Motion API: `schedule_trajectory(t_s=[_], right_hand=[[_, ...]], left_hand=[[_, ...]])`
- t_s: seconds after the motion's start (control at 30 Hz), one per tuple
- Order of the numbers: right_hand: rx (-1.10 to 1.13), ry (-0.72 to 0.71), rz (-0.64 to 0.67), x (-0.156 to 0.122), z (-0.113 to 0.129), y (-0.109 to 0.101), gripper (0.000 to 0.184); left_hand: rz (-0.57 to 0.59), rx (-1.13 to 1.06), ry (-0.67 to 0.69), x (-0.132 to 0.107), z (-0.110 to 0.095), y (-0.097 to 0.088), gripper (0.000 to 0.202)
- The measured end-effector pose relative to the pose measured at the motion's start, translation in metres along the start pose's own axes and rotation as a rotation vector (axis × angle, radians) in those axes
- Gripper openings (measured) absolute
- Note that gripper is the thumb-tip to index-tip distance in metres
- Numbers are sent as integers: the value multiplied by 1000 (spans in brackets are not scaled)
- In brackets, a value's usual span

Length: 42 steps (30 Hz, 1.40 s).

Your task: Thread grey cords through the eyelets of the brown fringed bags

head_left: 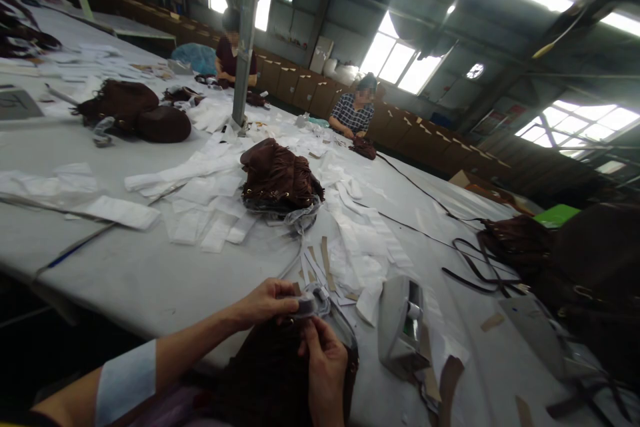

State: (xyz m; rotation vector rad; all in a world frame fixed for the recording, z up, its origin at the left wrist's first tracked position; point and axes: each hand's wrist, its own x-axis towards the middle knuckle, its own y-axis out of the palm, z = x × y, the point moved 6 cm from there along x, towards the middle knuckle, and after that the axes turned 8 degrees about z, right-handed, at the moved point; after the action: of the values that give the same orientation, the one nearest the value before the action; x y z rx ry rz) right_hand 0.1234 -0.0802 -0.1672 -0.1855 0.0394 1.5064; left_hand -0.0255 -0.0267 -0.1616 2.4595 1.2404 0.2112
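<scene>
A dark brown fringed bag (273, 373) lies against the near table edge in front of me. My left hand (265, 303) pinches a small clear plastic wrap (313, 303) at the bag's top. From the right, my right hand (323, 363) meets it, fingers closed on the same wrap and resting on the bag. What the wrap covers is hidden.
A tape dispenser (403, 327) stands just right of my hands. White paper strips (360, 240) and card scraps litter the grey table (150, 273). More brown bags (277, 177) lie at centre, left (135, 110) and right (575, 260). Two people sit at the far side (353, 113).
</scene>
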Motion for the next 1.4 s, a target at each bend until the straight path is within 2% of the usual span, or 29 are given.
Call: schedule_trajectory(t_s=[0.1,0.23,0.4,0.47,0.57,0.63,0.77,0.83,0.93,1.03,1.1,1.27,1.4], right_hand=[[31,-31,4,2,2,6,34],[58,-25,-44,5,2,14,34],[202,-5,-94,7,8,15,35],[240,-23,-21,7,14,15,33],[244,-69,204,5,25,19,40],[161,-120,274,4,31,16,45],[-249,-269,159,7,48,1,16],[-439,-382,131,9,60,-2,17],[-649,-575,167,11,73,0,15],[-741,-666,224,13,75,6,16],[-696,-622,244,16,72,6,17],[-505,-317,278,28,59,3,16],[-478,-164,294,33,52,-1,20]], left_hand=[[41,10,-18,1,-2,3,38],[58,-9,-42,6,-1,-1,34],[17,-84,-106,12,6,-10,35],[7,-90,-113,13,6,-12,37],[17,-92,-117,14,4,-14,38],[28,-87,-122,14,2,-14,38],[42,-63,-129,14,1,-12,35],[57,-7,-141,14,0,-8,34],[95,104,-174,16,0,-1,35],[128,178,-191,18,2,6,37],[147,217,-194,19,4,9,39],[197,281,-222,14,2,11,42],[259,225,-233,8,-6,15,27]])
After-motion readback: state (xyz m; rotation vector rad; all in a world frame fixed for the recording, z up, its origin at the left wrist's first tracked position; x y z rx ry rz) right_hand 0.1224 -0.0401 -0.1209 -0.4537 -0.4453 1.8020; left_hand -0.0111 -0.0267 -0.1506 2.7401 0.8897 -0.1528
